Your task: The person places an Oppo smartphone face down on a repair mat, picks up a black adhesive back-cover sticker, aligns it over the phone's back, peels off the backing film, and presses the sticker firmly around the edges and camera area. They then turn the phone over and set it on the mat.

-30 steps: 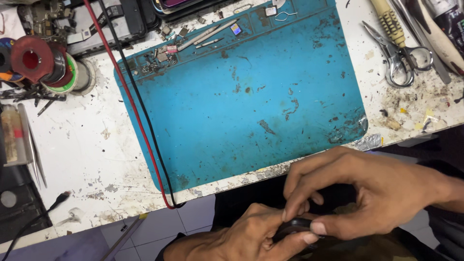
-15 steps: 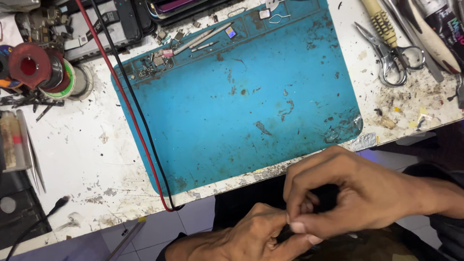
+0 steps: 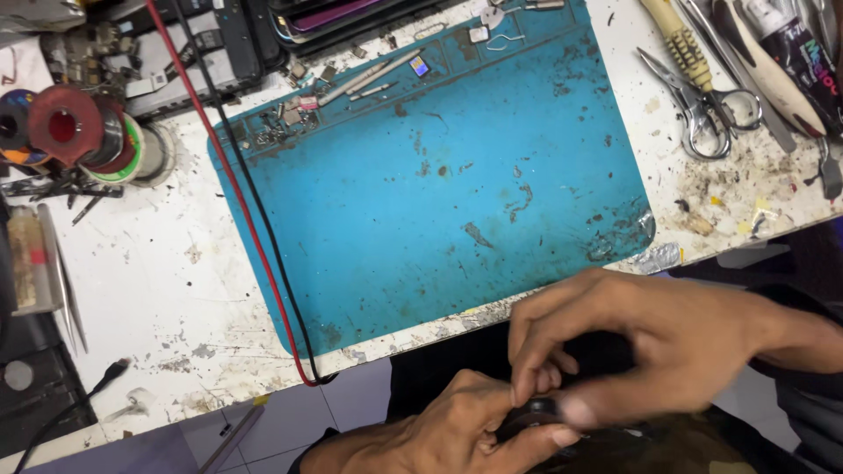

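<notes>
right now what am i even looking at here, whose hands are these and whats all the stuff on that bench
This is one picture from a camera worn on a person's head, looking down at their own two bare hands. There is no machine. Both hands are below the near edge of a stained white workbench, over the person's lap. The left hand and the right hand pinch a small dark object between their fingers; it is mostly hidden, so I cannot tell what it is. On the bench lies a blue work mat with small parts along its far edge. A red cable and a black cable run along its left side. Spools of wire sit at the left, scissors and other hand tools at the right.
</notes>
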Available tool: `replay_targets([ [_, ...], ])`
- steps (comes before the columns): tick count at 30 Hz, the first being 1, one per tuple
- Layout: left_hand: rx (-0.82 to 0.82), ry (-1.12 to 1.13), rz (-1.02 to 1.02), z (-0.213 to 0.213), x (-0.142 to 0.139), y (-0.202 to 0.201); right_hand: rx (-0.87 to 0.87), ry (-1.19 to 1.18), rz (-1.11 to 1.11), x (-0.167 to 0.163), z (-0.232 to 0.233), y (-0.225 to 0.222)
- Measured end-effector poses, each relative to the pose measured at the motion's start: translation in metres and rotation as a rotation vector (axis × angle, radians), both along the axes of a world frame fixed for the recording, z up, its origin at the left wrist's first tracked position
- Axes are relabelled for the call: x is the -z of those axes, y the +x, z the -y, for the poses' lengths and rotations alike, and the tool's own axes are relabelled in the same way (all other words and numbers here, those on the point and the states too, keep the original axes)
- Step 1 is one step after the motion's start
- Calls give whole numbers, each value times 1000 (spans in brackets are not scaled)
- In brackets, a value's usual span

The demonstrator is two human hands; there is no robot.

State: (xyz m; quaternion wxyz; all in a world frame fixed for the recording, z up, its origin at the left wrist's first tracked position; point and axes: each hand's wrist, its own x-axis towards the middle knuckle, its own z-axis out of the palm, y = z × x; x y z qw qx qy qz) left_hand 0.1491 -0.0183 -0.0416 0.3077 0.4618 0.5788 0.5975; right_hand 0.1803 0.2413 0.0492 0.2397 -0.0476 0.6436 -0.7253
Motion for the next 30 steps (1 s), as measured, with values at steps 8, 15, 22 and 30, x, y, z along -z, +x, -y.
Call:
replay_targets([
  [8, 45, 30, -117, -8, 0, -9, 46, 82, 36, 25, 8, 19],
  [15, 535, -339, 313, -20, -32, -49, 178, 146, 111, 24, -2, 18],
  [22, 190, -101, 74, -18, -22, -20, 65, -51, -74, 1, -6, 14],
  [30, 263, 168, -486, -16, -25, -39, 76, -8, 158, 24, 9, 19],
])
